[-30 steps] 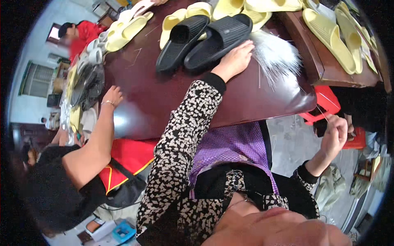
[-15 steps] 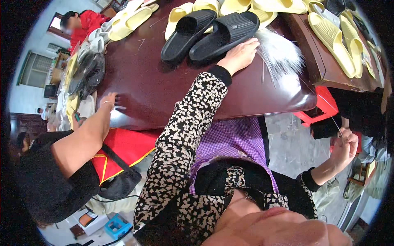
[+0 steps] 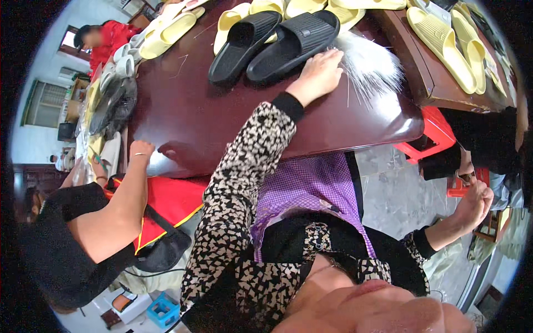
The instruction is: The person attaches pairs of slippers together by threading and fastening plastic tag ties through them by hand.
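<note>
My left hand (image 3: 322,74) is over the dark red table (image 3: 183,105), its fingers curled together between a black slipper (image 3: 294,47) and a bundle of thin white strands (image 3: 371,64). What its fingertips hold, if anything, is hidden. A second black slipper (image 3: 244,47) lies to the left, beside the first. Out to the right, away from the table, I keep my right hand (image 3: 473,208) raised with its fingers closed in a pinch. Anything between those fingers is too fine to make out.
Several yellow slippers (image 3: 230,25) line the table's far edge. More lie on a brown surface (image 3: 411,61) at the right, with a red stool (image 3: 430,136) below. A co-worker's arm (image 3: 125,194) rests at the left table edge. Grey slippers (image 3: 125,66) and plastic wrap lie beyond.
My left hand's fingers have curled in, and my right hand has moved slightly down and outward. The thin strand visible at my right fingers no longer shows. The co-worker's hand has drawn back.
</note>
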A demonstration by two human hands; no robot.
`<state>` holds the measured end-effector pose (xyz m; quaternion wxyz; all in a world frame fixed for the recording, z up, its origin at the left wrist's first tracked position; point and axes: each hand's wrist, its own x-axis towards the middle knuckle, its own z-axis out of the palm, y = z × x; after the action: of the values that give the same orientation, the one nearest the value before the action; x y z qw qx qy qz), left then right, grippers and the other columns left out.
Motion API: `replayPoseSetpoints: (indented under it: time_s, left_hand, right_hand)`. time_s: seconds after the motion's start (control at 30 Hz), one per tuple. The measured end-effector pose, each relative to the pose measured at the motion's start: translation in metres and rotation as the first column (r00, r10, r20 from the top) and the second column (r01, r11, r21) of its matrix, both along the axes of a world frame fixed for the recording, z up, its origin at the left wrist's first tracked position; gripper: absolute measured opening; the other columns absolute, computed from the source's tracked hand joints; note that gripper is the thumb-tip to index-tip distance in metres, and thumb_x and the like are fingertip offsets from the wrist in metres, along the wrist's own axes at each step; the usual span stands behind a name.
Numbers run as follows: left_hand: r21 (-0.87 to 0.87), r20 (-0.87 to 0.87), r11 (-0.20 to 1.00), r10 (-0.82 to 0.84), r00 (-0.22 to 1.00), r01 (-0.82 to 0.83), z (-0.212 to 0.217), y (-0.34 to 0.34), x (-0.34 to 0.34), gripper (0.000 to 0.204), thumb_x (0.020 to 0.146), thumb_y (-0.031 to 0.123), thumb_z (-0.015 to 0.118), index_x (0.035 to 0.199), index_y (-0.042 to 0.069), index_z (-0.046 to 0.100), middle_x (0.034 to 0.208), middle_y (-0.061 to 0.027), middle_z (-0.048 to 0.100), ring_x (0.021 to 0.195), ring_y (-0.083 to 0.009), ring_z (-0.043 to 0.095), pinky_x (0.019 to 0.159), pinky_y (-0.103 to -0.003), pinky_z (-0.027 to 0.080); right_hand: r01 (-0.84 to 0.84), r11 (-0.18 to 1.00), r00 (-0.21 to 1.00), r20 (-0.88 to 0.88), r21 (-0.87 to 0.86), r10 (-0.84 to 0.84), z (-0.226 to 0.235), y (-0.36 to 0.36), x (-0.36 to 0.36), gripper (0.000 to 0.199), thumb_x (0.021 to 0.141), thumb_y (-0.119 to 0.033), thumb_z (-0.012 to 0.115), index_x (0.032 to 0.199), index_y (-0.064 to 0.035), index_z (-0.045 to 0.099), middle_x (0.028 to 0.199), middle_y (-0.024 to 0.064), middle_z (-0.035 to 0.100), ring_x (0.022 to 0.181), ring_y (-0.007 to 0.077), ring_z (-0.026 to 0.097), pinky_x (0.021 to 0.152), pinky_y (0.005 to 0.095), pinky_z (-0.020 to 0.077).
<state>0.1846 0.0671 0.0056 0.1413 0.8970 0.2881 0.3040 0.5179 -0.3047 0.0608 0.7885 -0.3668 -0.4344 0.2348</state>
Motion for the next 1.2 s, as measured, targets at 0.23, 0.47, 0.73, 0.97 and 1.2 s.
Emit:
replayPoseSetpoints:
  time_s: [0.23, 0.47, 0.73, 0.97, 1.2]
  left_hand:
    - [0.041, 0.351, 0.974, -0.225, 0.909, 0.225, 0.077, -0.098, 0.037, 0.034, 0.082, 0.01, 0.055, 0.114, 0.0, 0.052, 0.115, -0.019, 0.057, 0.087, -0.0361, 0.061, 0.075, -0.044, 0.051]
    - [-0.198, 0.451, 0.71, -0.546, 0.706, 0.675, 0.085, -0.152, 0.039, 0.018, 0.081, 0.009, 0.062, 0.098, 0.003, 0.063, 0.096, -0.0148, 0.062, 0.084, -0.0333, 0.061, 0.071, -0.039, 0.049]
    - [0.168, 0.517, 0.856, -0.499, 0.696, 0.489, 0.119, -0.168, 0.006, 0.01, 0.074, 0.006, 0.068, 0.08, 0.004, 0.06, 0.071, -0.0061, 0.049, 0.066, -0.0248, 0.054, 0.059, -0.036, 0.043]
    - [0.404, 0.426, 0.906, -0.306, 0.851, 0.123, 0.133, -0.168, -0.051, 0.02, 0.067, 0.007, 0.074, 0.082, 0.004, 0.061, 0.073, -0.0045, 0.053, 0.061, -0.0209, 0.052, 0.054, -0.033, 0.042]
    - [0.341, 0.377, 0.939, -0.091, 0.922, -0.046, 0.119, -0.137, -0.124, 0.016, 0.068, 0.005, 0.07, 0.077, 0.005, 0.057, 0.072, -0.0078, 0.052, 0.063, -0.025, 0.051, 0.057, -0.036, 0.042]
  right_hand:
    - [-0.073, 0.997, 0.993, 0.096, 0.039, 0.069, 0.034, 0.018, -0.035, 0.014, 0.082, -0.012, 0.063, 0.086, -0.0075, 0.051, 0.085, 0.01, 0.055, 0.085, 0.0251, 0.05, 0.094, 0.0445, 0.0336]
    - [-0.255, 0.943, 0.963, 0.142, 0.213, 0.228, 0.055, 0.002, -0.024, 0.015, 0.079, -0.014, 0.065, 0.079, -0.0121, 0.05, 0.074, 0.0049, 0.049, 0.078, 0.0212, 0.043, 0.09, 0.0422, 0.0298]
    - [-0.163, 0.945, 0.975, -0.102, 0.283, 0.199, 0.056, 0.013, -0.02, 0.012, 0.079, -0.01, 0.059, 0.076, -0.0104, 0.048, 0.068, 0.0014, 0.038, 0.074, 0.0185, 0.036, 0.083, 0.0411, 0.0297]
    - [-0.26, 0.96, 0.966, 0.019, 0.104, 0.259, 0.054, 0.088, -0.065, 0.005, 0.082, -0.004, 0.053, 0.08, -0.0059, 0.048, 0.072, 0.0029, 0.039, 0.072, 0.018, 0.036, 0.073, 0.0356, 0.0341]
    - [-0.087, 0.924, 0.987, 0.094, -0.372, 0.131, 0.053, 0.159, -0.134, 0.012, 0.087, -0.003, 0.054, 0.097, 0.0013, 0.053, 0.079, 0.0033, 0.049, 0.071, 0.0125, 0.045, 0.068, 0.0245, 0.0381]
